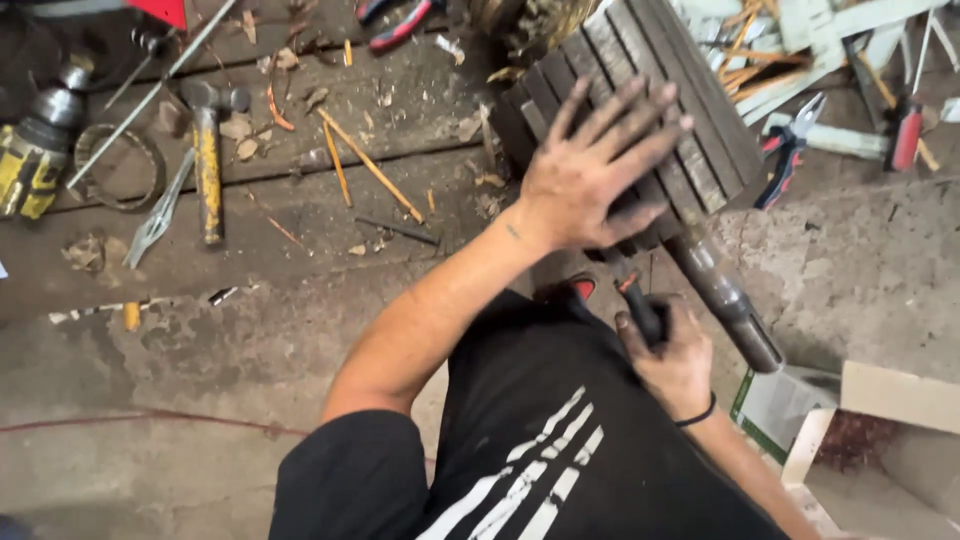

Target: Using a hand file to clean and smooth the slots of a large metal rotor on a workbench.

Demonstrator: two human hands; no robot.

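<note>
Weathered grey wood makes up the largest thing here: a slatted wooden panel (640, 110) of dark strips side by side, lying tilted at far centre-right on the concrete floor (200, 360). The left hand (590, 170) lies flat on its near end, fingers spread wide and gripping nothing, only pressing down. A dark metal pipe (725, 300) runs out from under the panel toward the near right.

Just near of the panel's edge, the right hand (675, 360) is curled tight around the black handle of a tool (640, 305); its working end sits at the panel's underside and cannot be made out. By my reading, the step in hand is working on the near edge of the panel while the flat hand steadies it. The next move would call for firm downward pressure to stop the slats shifting, and fingers kept off the edge where the tool bites.

At near right is an open cardboard box (880, 410), pale tan, with a white-and-green flap on its left side.

Smaller things are well apart from the hands: a yellow-and-black power drill (35, 160) at far left, a hammer (207, 160) beside it, and pliers with red-and-blue grips (790, 150) right of the panel.
</note>
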